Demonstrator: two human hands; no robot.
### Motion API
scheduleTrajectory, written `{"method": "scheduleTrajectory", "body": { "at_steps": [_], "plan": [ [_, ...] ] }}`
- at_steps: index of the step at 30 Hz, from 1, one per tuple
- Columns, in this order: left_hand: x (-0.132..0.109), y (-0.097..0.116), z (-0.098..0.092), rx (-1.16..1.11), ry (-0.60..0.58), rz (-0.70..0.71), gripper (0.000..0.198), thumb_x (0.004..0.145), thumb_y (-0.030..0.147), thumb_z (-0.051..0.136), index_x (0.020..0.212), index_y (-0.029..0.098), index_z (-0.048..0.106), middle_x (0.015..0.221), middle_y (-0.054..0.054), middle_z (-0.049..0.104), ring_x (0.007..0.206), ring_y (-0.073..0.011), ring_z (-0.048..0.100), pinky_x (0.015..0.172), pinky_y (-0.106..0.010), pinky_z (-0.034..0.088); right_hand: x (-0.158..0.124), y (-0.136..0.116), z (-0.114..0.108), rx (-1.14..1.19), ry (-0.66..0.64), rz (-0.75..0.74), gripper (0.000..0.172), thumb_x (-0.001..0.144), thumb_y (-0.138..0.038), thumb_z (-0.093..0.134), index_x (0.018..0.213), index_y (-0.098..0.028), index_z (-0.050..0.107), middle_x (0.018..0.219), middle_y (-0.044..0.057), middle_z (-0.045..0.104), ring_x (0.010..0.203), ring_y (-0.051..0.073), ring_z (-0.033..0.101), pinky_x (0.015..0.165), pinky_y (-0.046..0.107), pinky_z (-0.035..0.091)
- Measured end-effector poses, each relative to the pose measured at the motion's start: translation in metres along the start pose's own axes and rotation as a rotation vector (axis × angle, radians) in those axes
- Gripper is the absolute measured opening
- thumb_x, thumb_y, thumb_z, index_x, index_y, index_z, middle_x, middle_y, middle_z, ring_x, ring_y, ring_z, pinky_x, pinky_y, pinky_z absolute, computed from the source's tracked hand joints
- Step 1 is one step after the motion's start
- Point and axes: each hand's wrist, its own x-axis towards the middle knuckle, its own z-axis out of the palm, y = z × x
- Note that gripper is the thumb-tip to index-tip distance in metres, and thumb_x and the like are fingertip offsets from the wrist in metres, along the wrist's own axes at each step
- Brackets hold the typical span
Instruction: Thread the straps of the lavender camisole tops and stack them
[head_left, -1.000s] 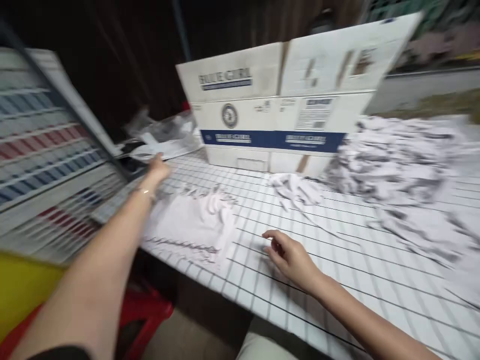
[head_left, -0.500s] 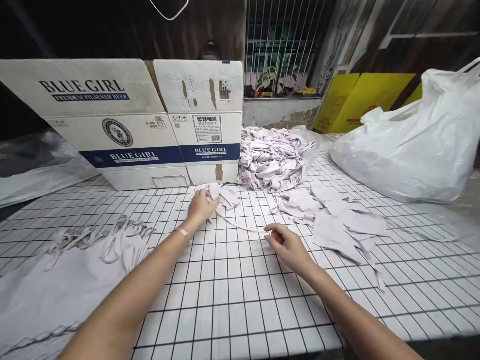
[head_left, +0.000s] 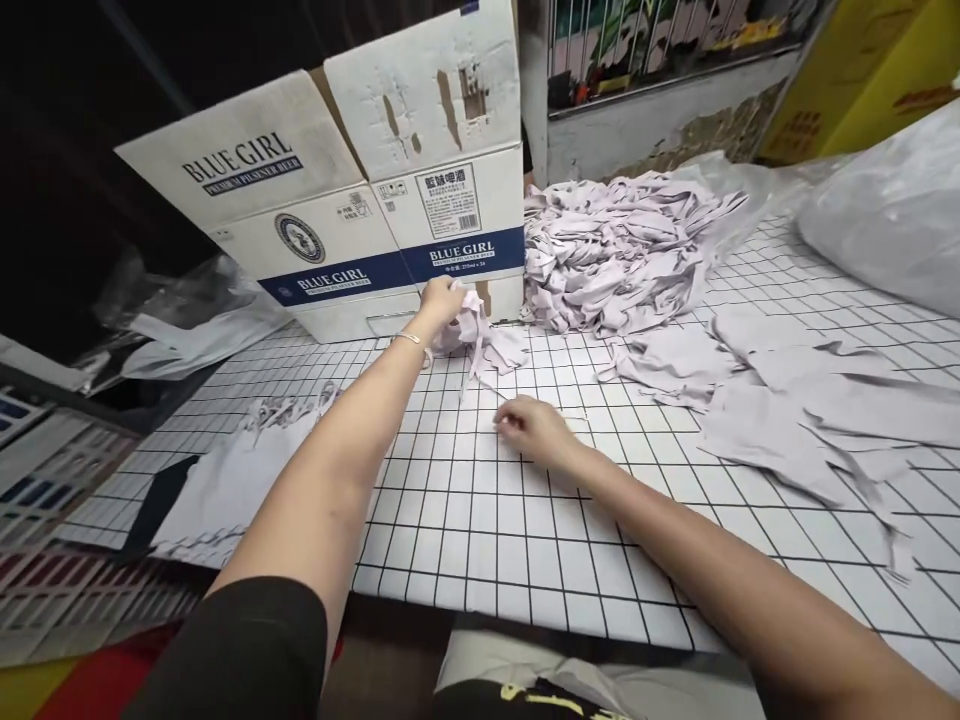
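Note:
My left hand [head_left: 444, 300] is closed on a bunch of pale lilac-grey fabric pieces [head_left: 474, 325], lifted partly off the cloth in front of the cardboard box [head_left: 360, 262]. Some of these pieces hang down or rest on the table. A thin fabric strip [head_left: 489, 388] runs from the bunch to my right hand [head_left: 534, 430], whose fingers are pinched together around it. My right hand is low over the checked tablecloth [head_left: 480, 540], to the right of and nearer than the left. The fingertips of my left hand are partly hidden.
A large heap of similar fabric [head_left: 615, 250] lies right of the box. Flat loose pieces [head_left: 780, 430] spread at the right, near a white plastic bag [head_left: 892, 210]. On the left lies a stack of pale fabric pieces [head_left: 232, 480]. The table's front edge is close to my body.
My left hand has raised the fabric bunch from the table. My right hand stays pinched on the strip and is closer to the bunch. The view has tilted down and turned.

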Motion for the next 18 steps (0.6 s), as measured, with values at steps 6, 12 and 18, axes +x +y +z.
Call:
{"method": "scheduleTrajectory", "body": {
  "at_steps": [6,12,18],
  "plan": [
    [0.000,0.022,-0.012,-0.116,0.011,0.025,0.014,0.084,0.024,0.056,0.085,0.012,0.062,0.072,-0.004,0.060,0.054,-0.0124,0.056,0.053,-0.024,0.046,0.096,-0.022,0.068,-0.210,-0.062,0.090,0.021,0.086,-0.035,0.063,0.096,-0.018,0.068,0.105,0.010,0.064,0.102,0.024,0.055,0.078,0.031,0.042],
    [-0.003,0.026,-0.014,-0.213,-0.018,0.037,0.011,0.080,0.024,0.057,0.079,0.014,0.061,0.065,-0.002,0.056,0.052,-0.0124,0.052,0.051,-0.024,0.043,0.109,-0.035,0.079,-0.304,-0.072,0.055,0.018,0.090,-0.023,0.056,0.093,-0.011,0.068,0.109,0.019,0.064,0.110,0.030,0.052,0.091,0.041,0.037],
    [-0.015,0.037,-0.021,-0.253,-0.053,0.087,0.009,0.080,0.024,0.055,0.078,0.016,0.059,0.066,-0.001,0.055,0.054,-0.0121,0.050,0.049,-0.022,0.038,0.027,-0.027,0.007,-0.253,-0.061,-0.028,0.008,0.087,-0.019,0.060,0.083,-0.016,0.066,0.092,0.012,0.067,0.093,0.024,0.059,0.087,0.039,0.045]
  ]
}}
